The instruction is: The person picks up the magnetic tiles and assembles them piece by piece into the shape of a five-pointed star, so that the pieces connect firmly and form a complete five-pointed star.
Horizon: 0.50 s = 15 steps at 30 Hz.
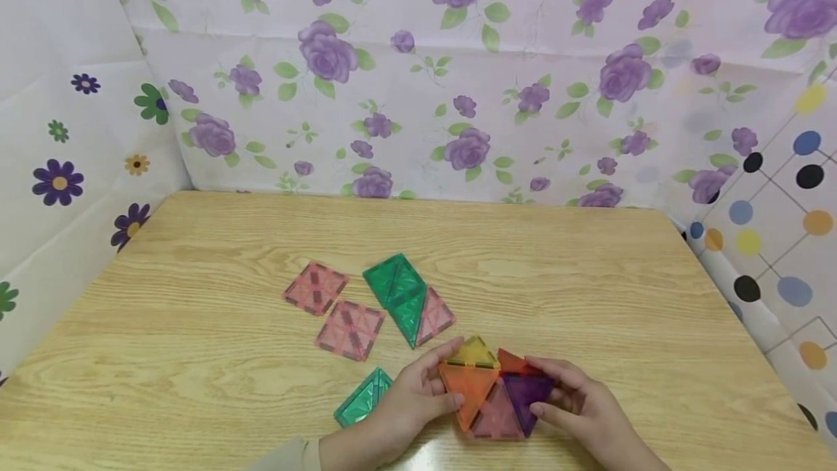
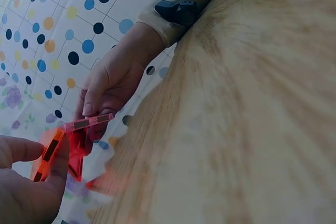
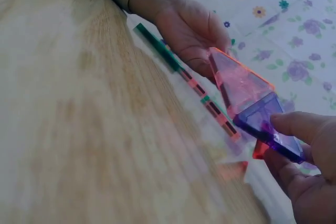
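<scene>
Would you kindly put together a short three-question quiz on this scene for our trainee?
1. Which hand has its thumb on the purple triangle?
2. True or false: the left hand holds the orange triangle.
3. Fill in the blank: on the table, the pink triangle lies beside a triangular tile coloured ____.

Key: 1. The right hand. 2. True. 3. Green.

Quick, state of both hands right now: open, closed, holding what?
Left hand: closed, pinching the orange triangular tile.
Right hand: closed, pinching the purple triangular tile.
</scene>
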Tool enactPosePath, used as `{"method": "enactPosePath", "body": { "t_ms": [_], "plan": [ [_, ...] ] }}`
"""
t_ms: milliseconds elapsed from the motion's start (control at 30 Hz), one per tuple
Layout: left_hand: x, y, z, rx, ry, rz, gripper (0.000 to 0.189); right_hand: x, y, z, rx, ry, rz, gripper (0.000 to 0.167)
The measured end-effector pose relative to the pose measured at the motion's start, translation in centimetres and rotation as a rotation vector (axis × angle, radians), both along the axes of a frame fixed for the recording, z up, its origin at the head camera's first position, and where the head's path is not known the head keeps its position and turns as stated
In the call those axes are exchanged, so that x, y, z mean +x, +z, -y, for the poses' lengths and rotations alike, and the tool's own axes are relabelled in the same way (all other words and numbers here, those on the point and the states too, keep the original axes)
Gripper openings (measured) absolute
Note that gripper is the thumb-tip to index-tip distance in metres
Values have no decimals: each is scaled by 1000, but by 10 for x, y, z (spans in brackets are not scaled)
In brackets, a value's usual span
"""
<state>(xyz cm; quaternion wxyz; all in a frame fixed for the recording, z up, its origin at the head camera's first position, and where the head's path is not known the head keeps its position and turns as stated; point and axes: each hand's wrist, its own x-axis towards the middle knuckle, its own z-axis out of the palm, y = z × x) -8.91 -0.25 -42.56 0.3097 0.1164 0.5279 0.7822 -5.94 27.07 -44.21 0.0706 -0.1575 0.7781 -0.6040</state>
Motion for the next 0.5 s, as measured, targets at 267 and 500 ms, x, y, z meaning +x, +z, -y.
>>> {"method": "enactPosePath", "body": {
  "t_ms": [267, 500],
  "plan": [
    [3, -2, -5, -118, -50, 3, 69, 1, -3, 1, 76, -16, -87, 50],
    [4, -4, -3, -331, -147, -280, 62, 1, -1, 4, 124, -49, -109, 52]
  ]
}}
